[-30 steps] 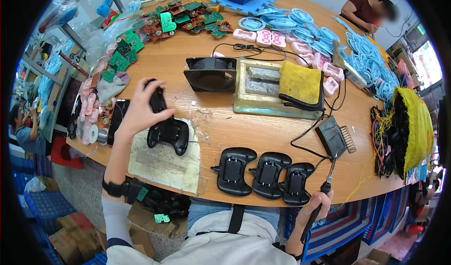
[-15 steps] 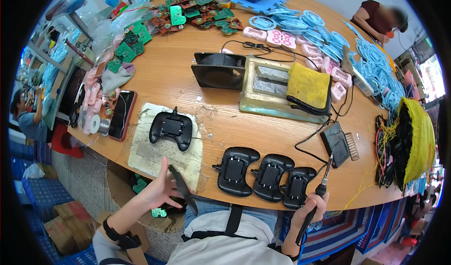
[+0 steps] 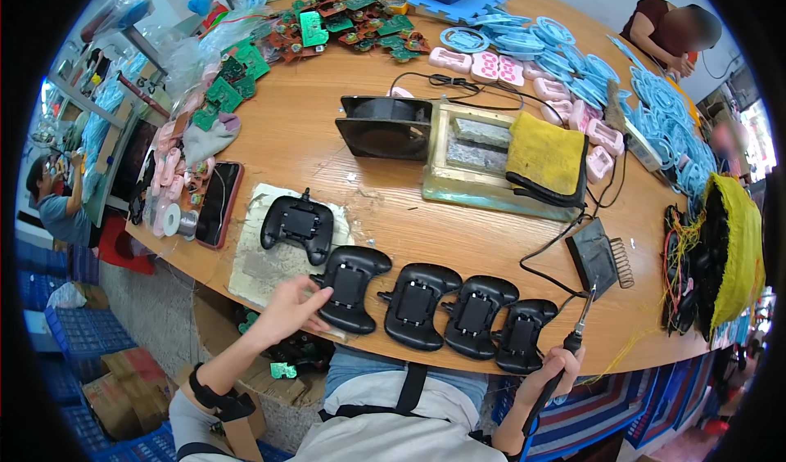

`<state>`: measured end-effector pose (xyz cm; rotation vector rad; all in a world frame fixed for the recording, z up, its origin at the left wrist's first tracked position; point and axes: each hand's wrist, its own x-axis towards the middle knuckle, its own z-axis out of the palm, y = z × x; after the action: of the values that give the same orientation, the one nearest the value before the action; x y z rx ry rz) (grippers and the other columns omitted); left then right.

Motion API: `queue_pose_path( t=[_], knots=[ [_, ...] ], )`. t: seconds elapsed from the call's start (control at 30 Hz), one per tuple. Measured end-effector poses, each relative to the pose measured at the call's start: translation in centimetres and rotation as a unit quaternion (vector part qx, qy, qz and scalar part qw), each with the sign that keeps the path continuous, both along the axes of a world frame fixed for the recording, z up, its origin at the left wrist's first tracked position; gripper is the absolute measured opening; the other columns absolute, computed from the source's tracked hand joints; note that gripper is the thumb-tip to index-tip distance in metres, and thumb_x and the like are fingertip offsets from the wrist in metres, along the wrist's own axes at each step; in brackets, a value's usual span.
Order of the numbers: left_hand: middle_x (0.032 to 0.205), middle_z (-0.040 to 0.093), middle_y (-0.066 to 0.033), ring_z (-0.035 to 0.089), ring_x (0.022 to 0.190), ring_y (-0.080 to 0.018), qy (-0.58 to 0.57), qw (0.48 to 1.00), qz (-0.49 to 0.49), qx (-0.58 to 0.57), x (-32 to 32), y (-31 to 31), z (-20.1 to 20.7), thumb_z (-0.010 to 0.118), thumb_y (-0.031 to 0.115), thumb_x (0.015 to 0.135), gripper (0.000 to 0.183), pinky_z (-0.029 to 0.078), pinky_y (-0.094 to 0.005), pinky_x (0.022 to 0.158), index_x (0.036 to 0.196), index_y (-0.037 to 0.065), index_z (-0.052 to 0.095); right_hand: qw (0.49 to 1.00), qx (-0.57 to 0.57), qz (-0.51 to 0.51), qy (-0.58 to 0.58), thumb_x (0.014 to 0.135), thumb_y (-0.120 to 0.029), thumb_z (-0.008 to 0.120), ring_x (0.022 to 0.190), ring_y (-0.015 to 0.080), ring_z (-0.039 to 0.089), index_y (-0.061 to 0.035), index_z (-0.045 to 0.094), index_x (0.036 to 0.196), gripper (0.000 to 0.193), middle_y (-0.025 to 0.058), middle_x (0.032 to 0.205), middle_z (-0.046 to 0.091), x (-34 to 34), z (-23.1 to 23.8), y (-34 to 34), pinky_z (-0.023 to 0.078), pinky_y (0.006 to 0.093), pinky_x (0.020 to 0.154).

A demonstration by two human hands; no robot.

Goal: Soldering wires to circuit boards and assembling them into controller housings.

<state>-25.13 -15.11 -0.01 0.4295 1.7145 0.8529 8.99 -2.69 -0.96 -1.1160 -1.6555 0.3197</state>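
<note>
My left hand (image 3: 293, 309) grips the left edge of a black game controller (image 3: 350, 288), thumb on its near face; the fingers beneath are partly hidden. That controller is at the right edge of a worn pale mat (image 3: 254, 261). Another controller (image 3: 297, 226) lies on the mat, just beyond my hand. To the right, three more controllers (image 3: 420, 305) lie in a row along the near table edge. In my right hand (image 3: 557, 372) is a soldering iron (image 3: 578, 331), its tip pointing away from me, close to the black iron stand (image 3: 591, 257) with a metal coil.
Ahead stand a black fan (image 3: 385, 126) and a framed box (image 3: 467, 180) with a yellow cloth (image 3: 547, 153) over it. Circuit boards (image 3: 327, 32), pink shells (image 3: 606, 137) and blue rings (image 3: 565, 53) are heaped farther back. A phone (image 3: 219, 204) lies left. Another person (image 3: 655, 32) sits far right.
My left hand has turned the controller from edge-on to face up and moved it right, beside the row. My right hand with the soldering iron has shifted slightly right and nearer.
</note>
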Motion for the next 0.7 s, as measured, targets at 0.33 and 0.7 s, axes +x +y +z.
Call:
queue_pose_path(
  t=[0.33,0.7],
  knots=[
    [0.053,0.056,-0.0068,0.056,0.048,-0.0121,0.233,0.968,-0.088,0.001,-4.1,-0.9,4.5,0.053,0.035,0.089,0.043,0.044,-0.0273,0.047,0.067,-0.002,0.058,0.998,-0.018,0.016,-0.051,0.094,-0.031,0.043,0.061,0.019,0.04,-0.0061,0.045,0.085,0.026,0.0084,0.069,0.038,-0.2,-0.2,-0.8,0.033,0.0292,0.056],
    [0.079,0.066,-0.0166,0.065,0.076,-0.0284,0.631,0.757,0.165,0.031,-30.2,3.2,0.6,0.064,0.035,0.075,0.037,0.049,-0.0384,0.069,0.086,0.0,0.066,0.994,-0.002,0.111,-0.022,0.092,-0.022,0.048,0.072,0.0306,0.054,-0.0021,0.052,0.085,0.021,0.0195,0.087,0.055,-3.3,2.1,-1.5,0.045,0.0364,0.068]
  ],
)
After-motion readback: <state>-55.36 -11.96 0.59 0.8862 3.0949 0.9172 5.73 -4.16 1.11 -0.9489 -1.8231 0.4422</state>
